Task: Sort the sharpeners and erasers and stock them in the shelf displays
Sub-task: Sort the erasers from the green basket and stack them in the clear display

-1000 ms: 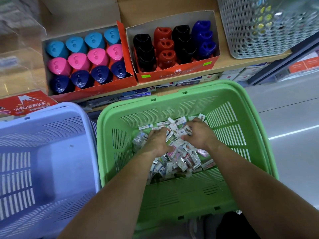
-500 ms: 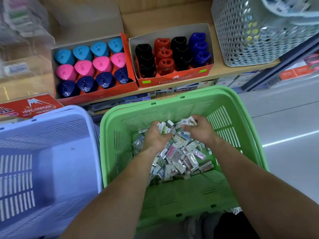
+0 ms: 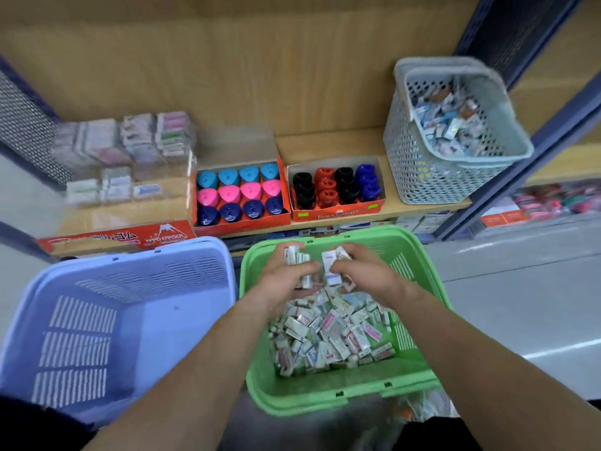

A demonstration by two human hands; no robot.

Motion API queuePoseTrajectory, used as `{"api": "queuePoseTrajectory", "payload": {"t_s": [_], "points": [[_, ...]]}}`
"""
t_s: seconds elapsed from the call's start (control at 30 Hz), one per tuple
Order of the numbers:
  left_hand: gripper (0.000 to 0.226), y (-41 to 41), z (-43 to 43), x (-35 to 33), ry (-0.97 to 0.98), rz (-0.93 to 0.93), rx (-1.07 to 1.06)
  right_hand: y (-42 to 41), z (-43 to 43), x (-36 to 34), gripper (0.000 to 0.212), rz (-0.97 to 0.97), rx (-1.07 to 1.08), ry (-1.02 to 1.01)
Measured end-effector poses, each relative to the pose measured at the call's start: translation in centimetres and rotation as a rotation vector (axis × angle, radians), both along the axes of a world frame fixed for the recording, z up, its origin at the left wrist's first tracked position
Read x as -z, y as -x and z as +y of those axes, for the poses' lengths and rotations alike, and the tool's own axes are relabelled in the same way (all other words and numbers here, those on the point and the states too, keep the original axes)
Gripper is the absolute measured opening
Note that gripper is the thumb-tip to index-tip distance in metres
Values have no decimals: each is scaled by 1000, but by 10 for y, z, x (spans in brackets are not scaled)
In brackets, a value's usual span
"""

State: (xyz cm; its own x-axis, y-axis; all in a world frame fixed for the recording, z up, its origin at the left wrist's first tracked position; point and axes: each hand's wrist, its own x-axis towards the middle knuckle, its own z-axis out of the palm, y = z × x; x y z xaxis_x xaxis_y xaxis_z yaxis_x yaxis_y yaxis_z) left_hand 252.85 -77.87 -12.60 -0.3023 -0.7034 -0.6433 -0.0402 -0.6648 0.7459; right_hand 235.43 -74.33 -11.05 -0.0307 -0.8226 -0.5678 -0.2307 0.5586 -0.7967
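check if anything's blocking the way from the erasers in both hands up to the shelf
Nothing visible does. Both the left hand and right hand hold erasers above the green basket, and the space up to the shelf looks open.

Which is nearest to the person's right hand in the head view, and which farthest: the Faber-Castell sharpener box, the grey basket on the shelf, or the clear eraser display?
From the right hand:
1. Faber-Castell sharpener box, on the shelf just above the hand.
2. Grey basket, up and to the right, at the shelf's end.
3. Clear eraser display, far left on the shelf.
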Motion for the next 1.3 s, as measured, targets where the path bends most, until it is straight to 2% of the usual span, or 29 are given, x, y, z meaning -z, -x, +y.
{"api": "queuePoseTrajectory", "payload": {"t_s": [0.13,0.23,0.4,0.5,0.6,0.7,0.77,0.9,1.03,1.3], "points": [[49,-22,9,-54,70,93,-17,-26,9,-54,18,-131,-2,116],[48,-40,17,-90,115,155,-22,-38,20,-84,22,-253,-39,189],[56,-63,36,-123,203,128,-7,-59,41,-116,17,-356,-99,303],[58,-67,43,-124,190,126,-62,-68,43,-119,12,-326,-90,338],[41,-66,40,-121,192,104,-124,-72,38,-112,13,-250,-81,331],[34,-64,32,-116,204,55,-156,-72,31,-102,16,-239,-76,267],[32,-64,26,-111,217,24,-184,-70,26,-99,18,-319,-47,215],[32,-64,13,-100,208,23,-248,-60,12,-92,31,-591,154,90],[34,-62,5,-92,200,23,-256,-56,8,-85,31,-565,87,114],[35,-59,1,-74,206,-12,-209,-56,-2,-77,31,-572,225,130]]}}
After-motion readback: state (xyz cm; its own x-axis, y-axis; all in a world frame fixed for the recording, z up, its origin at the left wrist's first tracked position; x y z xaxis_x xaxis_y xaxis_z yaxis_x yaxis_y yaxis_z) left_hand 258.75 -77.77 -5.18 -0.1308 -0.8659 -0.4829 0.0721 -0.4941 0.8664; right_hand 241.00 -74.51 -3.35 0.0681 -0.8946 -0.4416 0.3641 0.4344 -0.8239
